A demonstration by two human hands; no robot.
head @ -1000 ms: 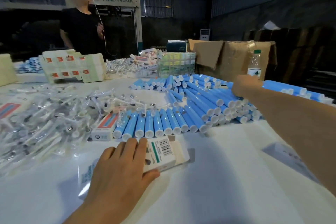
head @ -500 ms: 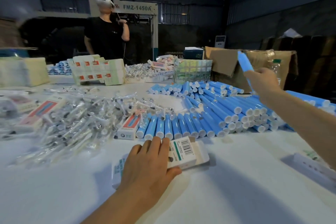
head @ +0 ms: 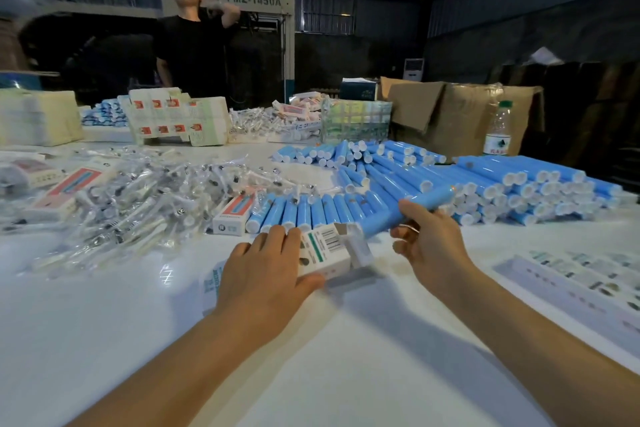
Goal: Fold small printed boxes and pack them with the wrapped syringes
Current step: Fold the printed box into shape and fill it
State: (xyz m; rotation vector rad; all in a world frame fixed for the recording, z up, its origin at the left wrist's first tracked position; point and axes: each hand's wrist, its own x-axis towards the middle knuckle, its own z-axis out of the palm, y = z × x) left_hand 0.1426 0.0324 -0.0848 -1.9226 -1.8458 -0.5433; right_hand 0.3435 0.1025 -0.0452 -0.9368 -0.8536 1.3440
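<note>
Right hand (head: 427,243) has come back from the blue pile at right of frame, where a second ago it was reaching; it now grips one blue tube (head: 408,213), lower end aimed at the open mouth of the small box (head: 323,251) at centre. Tip at or just inside the mouth; cannot tell which. Left hand (head: 266,270) as before: fingers curled over the box, pinning it to the bench (head: 311,357). Judgement: box folded, loading under way.

Containers: small box, flap open, contents hidden. Brown carton (head: 460,114), upper right, flaps open, inside hidden. Clear crate (head: 355,121), upper centre, contents unclear. Wrapped syringes (head: 138,204) heaped loose, left of frame.
</note>
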